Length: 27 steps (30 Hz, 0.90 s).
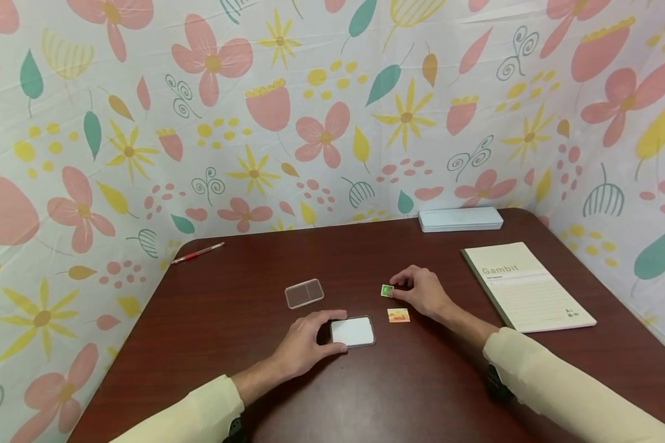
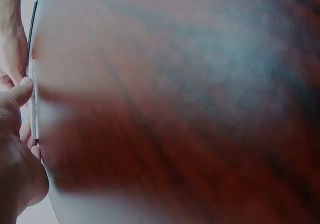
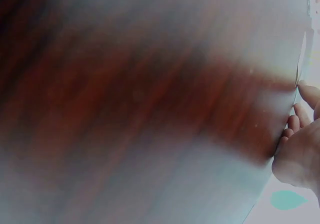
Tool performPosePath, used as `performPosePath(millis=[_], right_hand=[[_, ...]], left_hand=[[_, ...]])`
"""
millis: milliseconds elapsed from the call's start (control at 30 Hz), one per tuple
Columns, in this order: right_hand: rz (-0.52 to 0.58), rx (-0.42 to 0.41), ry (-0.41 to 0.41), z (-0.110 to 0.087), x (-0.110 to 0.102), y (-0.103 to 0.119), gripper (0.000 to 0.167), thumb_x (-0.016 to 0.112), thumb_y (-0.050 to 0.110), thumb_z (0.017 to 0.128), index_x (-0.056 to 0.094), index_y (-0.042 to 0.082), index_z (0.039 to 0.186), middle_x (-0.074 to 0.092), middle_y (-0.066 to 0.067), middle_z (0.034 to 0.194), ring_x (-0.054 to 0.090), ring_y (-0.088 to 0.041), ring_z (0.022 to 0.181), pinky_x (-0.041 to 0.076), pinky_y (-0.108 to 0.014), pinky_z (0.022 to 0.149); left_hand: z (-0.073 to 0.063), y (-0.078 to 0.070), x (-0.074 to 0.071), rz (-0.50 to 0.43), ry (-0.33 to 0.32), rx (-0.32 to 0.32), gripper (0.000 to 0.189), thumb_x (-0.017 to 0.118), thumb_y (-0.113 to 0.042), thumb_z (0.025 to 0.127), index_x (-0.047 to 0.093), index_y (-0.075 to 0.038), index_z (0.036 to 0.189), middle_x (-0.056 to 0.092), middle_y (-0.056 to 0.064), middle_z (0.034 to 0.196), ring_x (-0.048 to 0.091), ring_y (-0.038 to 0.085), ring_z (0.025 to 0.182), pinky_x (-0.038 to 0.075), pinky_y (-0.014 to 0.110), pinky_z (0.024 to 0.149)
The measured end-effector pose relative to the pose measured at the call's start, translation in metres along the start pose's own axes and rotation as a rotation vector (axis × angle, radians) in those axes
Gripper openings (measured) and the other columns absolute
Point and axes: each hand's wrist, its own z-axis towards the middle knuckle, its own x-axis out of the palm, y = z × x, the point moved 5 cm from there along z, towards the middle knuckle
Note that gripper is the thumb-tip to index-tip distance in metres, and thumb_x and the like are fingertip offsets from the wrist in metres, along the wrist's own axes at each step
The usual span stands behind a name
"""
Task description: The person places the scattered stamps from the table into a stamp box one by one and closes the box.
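My left hand (image 1: 303,346) holds a small clear plastic box (image 1: 353,332) by its left end, thumb at the near edge and fingers at the far edge. A white stack or insert fills the box. In the left wrist view the box (image 2: 34,101) shows edge-on beside the thumb. Between thumb and fingertips, my right hand (image 1: 423,293) pinches a small green stamp (image 1: 386,290) with a white border, low over the table. An orange stamp-like picture (image 1: 398,315) lies just below it, right of the box. The box's clear lid (image 1: 304,294) lies beyond the left hand.
A notebook (image 1: 526,286) lies on the right side of the dark wooden table (image 1: 244,271). At the back edge sits a pale blue pencil case (image 1: 461,219). A red pen (image 1: 197,253) lies at the far left corner. Flowered cloth (image 1: 321,92) hangs behind.
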Motion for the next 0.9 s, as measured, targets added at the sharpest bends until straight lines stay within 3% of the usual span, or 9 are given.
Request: performPosePath(millis=[900], right_hand=[[-0.007,-0.027,0.018,0.0043,-0.0002,0.0008,0.007,0.085,0.007,0.09,0.08,0.005,0.093,0.067,-0.006,0.093,0.057,-0.02,0.082,0.047,-0.036,0.075]], left_hand=[[0.0012,0.0018,0.0017,0.022,-0.021,0.015,0.056,0.089,-0.026,0.09,0.067,-0.018,0.141,0.069,-0.002,0.137,0.065,0.017,0.119,0.051,0.041,0.098]])
